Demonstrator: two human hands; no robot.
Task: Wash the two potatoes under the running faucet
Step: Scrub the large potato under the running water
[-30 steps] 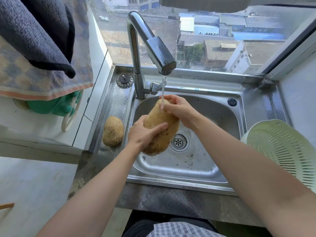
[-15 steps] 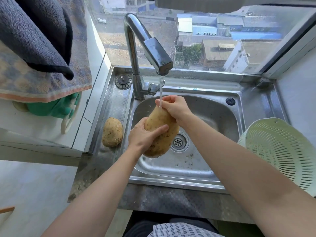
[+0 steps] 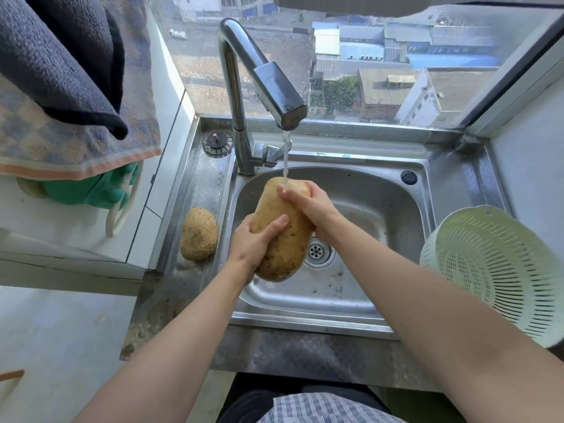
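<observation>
While the faucet (image 3: 265, 77) runs, the large potato (image 3: 283, 239) is held above the sink (image 3: 381, 209), tilted, with its upper end meeting the water stream (image 3: 285, 160).

Left hand (image 3: 253, 242): curled round the potato's lower middle from the left, thumb laid across the front face.
Right hand (image 3: 311, 206): wrapped over the upper end from the right, fingers in the stream.

Second potato (image 3: 198, 233): lies untouched on the steel ledge left of the basin, well apart from both hands. It looks dry and speckled (judged not yet washed).

Handling estimate: the held potato is big and dense, so probably heavy enough for two hands. It is rigid and will not give under pressure. Wet skin is likely slippery, the rounded ends most of all. The best hold is round the thick middle, palm underneath, leaving the other hand free to rub. A drop into the steel basin would bruise it at worst.

Pale green colander (image 3: 494, 270) sits right of the sink.
</observation>
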